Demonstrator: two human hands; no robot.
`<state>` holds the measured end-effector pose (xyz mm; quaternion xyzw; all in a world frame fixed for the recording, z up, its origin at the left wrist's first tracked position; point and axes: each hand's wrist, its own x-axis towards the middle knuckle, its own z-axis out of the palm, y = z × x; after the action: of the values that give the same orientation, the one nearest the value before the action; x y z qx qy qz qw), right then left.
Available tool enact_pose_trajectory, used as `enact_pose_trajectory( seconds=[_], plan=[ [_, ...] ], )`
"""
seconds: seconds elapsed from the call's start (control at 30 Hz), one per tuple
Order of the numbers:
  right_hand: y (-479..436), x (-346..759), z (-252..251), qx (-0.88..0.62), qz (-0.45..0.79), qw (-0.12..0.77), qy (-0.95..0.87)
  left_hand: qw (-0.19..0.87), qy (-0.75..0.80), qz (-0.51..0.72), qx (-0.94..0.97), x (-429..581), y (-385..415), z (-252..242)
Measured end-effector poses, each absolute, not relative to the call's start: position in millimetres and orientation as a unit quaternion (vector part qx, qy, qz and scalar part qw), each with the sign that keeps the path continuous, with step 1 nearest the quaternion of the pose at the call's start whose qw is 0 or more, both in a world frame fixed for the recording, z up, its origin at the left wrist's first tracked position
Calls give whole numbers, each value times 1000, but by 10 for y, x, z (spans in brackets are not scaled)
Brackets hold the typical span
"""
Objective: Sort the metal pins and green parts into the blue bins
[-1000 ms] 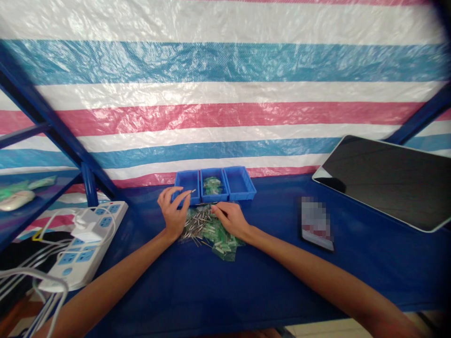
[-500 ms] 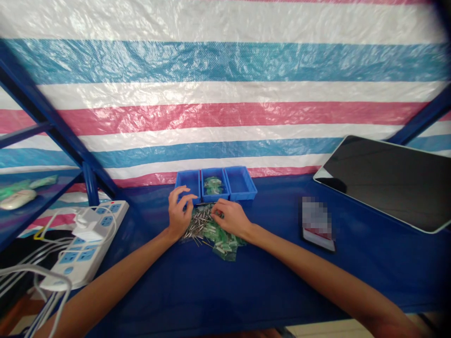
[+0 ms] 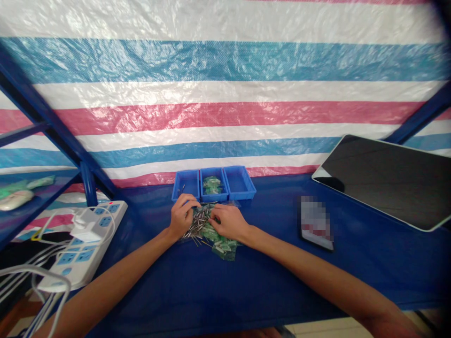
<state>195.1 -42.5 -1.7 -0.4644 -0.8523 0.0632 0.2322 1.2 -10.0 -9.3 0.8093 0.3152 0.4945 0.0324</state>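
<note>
A pile of small metal pins [image 3: 198, 223] mixed with green plastic pieces [image 3: 222, 245] lies on the blue table [image 3: 246, 281]. My left hand [image 3: 182, 217] rests on the pile's left side, fingers curled down onto the pins. My right hand [image 3: 227, 221] sits on the pile's right side, fingertips pinched among the pins and green pieces. What either hand grips is too small to make out. Behind the pile stand three joined blue bins: the left bin [image 3: 186, 184] holds a pin, the middle bin [image 3: 212, 184] holds green pieces, the right bin [image 3: 240, 181] looks bare.
A white power strip [image 3: 82, 244] with plugs and white cables lies at the left. A phone [image 3: 316, 224] lies to the right of the pile, and a large dark tablet [image 3: 387, 178] leans at the far right. A striped tarp hangs behind. A blue shelf frame [image 3: 42, 126] stands left.
My left hand held a pin over the left bin, then came back down onto the pile. A pin now lies in the left bin. My right hand stayed on the pile.
</note>
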Motion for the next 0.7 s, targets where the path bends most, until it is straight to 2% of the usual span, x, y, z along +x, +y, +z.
enact_pose_trajectory(
  seconds=[0.13,0.43,0.7],
  plan=[
    [-405,1964,-23,-485,65,267,-830,30,319,454,832,23,-105,-67],
    [-354,2015,-61,-514,144,434,-726,16,312,422,851,67,-80,-32],
    [-373,2004,-130,-485,186,466,-716,25,316,404,858,53,-53,-50]
  ],
)
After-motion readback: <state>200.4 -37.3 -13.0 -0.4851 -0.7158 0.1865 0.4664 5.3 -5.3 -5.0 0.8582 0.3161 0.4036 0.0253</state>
